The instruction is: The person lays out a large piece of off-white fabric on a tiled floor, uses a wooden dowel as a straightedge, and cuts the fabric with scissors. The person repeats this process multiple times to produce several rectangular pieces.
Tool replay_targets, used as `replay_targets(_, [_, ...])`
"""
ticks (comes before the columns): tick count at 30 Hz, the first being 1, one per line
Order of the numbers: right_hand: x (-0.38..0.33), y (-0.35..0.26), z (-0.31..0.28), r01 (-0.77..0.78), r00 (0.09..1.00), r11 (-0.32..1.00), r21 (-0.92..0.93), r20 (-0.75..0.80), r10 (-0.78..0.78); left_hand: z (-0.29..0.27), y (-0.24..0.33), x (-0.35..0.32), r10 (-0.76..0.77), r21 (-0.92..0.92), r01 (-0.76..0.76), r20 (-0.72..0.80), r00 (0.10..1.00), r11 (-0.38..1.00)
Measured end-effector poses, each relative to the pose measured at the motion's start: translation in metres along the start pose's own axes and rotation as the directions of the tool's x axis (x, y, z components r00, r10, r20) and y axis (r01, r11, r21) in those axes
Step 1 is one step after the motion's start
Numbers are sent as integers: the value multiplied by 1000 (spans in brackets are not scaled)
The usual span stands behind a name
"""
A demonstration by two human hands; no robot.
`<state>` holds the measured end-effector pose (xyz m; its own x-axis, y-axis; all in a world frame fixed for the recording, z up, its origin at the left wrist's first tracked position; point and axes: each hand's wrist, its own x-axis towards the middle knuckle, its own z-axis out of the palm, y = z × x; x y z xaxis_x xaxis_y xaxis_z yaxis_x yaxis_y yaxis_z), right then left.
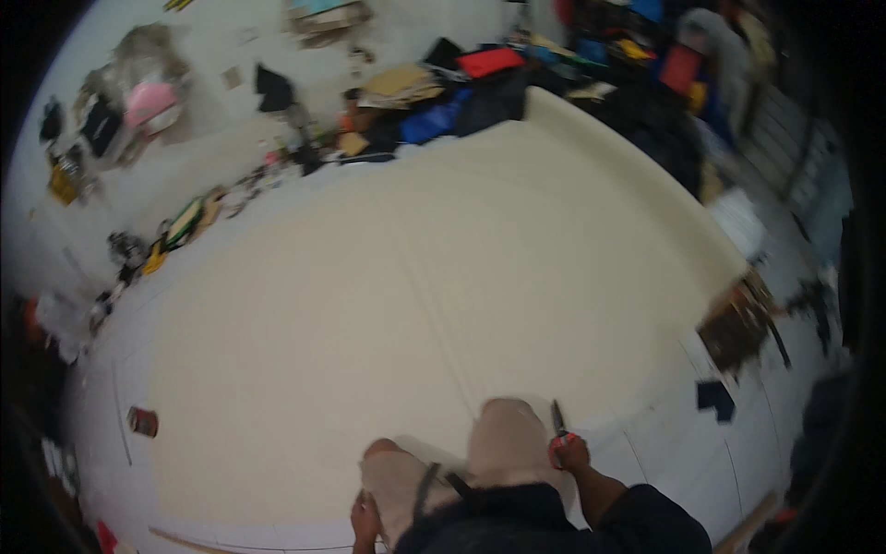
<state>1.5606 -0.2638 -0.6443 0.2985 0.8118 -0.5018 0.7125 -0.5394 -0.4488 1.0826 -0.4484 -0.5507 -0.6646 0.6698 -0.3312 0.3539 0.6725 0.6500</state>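
Observation:
A large cream-coloured sheet of material (305, 305) lies spread over the white floor. Its far right end is still wound into a roll (637, 166). At the sheet's near edge, my right hand (572, 452) grips a pair of scissors (558, 420) by the red handles. The dark blades point away from me, beside my right knee, and look closed. My left hand (365, 517) rests against the outside of my left thigh, its fingers laid along the light-coloured trousers (406, 480) with nothing seen in them. Both knees are at the sheet's near edge.
A tin can (143, 422) stands left of the sheet. Piled fabrics and bags (443, 111) line the wall behind it. At the right are a brown bundle (736, 332) and a dark scrap (715, 399). A thin strip (189, 540) lies at the lower left.

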Motion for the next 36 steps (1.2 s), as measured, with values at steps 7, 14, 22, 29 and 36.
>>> replay_targets(7, [-82,165,32,-156,988,987,-45,-14,155,14,45,16,165,87,-167,31,986,982])
replay_targets(14, [-47,70,25,59,992,985,-160,-105,-76,-13,51,8,464,-17,-465,-29,885,885])
replay_targets(22, [17,3,46,698,677,614,-369,60,-733,-12,57,-62,446,-60,-451,-74,892,891])
replay_targets(29, [10,-40,80,577,801,741,-344,57,-597,-69,71,-114,393,155,-385,-22,919,910])
replay_targets(36, [82,-108,-73,-125,946,835,536,-188,262,-130,155,-155,407,159,-492,382,830,856])
